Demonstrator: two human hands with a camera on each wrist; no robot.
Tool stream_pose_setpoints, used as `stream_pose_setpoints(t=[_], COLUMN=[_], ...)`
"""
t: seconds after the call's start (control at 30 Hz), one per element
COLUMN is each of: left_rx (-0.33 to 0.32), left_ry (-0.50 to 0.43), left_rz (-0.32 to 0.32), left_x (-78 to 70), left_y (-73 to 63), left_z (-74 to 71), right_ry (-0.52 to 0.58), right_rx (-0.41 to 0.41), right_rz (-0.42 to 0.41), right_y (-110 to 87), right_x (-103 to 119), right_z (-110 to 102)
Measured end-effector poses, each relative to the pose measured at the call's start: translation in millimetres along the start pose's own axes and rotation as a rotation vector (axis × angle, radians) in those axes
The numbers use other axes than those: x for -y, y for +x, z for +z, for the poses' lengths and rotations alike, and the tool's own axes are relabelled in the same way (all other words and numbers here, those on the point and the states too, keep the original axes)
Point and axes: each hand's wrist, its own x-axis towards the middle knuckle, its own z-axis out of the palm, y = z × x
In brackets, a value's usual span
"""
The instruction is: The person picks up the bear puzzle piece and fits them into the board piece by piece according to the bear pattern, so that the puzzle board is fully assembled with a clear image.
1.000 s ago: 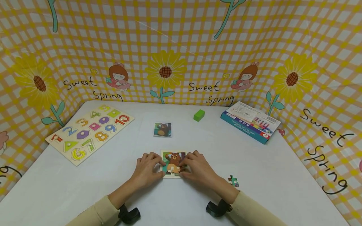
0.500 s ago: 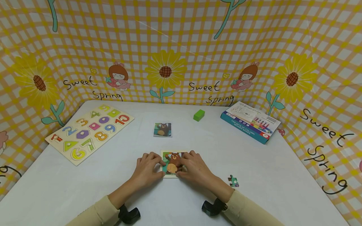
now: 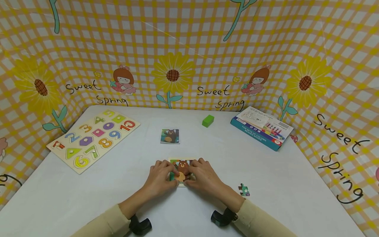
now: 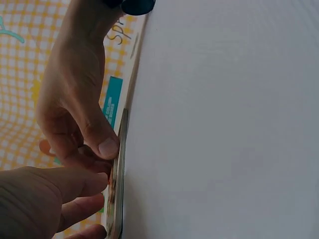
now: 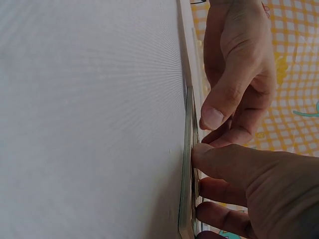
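Observation:
In the head view a small bear jigsaw puzzle (image 3: 183, 168) lies in its pale wooden tray in front of me, partly covered by both hands. My left hand (image 3: 161, 176) rests its fingertips on the puzzle's left part, the index near the bear's belly. On the right side my right hand (image 3: 204, 176) holds a piece at the bear's lower right between curled fingers and thumb; most of it is hidden. The right wrist view shows the tray edge (image 5: 185, 169) low and side-on, with thumb and fingertips touching the top. A loose green-and-brown puzzle piece (image 3: 244, 190) lies beside the right forearm.
Beyond the puzzle lies a bear picture card stack (image 3: 170, 136). A number peg board (image 3: 94, 140) is at left, a green block (image 3: 208, 120) at the back, and a teal-sided box (image 3: 262, 127) at right. Patterned cloth (image 3: 189, 42) rises around the white table (image 3: 142, 210).
My right hand has slid left, bringing the lower-right piece against the bear's belly and covering the earlier gap. My left hand has then moved right, further onto the puzzle.

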Motion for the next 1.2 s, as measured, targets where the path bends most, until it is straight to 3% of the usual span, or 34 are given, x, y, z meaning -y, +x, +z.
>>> stream_pose_setpoints(t=[0.23,1.2], left_rx=[0.011,0.021], left_ry=[0.037,0.071], left_rz=[-0.028,-0.036], left_x=[-3.5,-6.2], left_y=[2.4,2.5], left_z=[4.6,4.3], right_ry=[-0.005,0.028], right_rx=[0.008,-0.026], right_rz=[0.004,0.009], right_y=[0.3,-4.8], right_x=[-0.8,-4.5], right_z=[0.3,0.3])
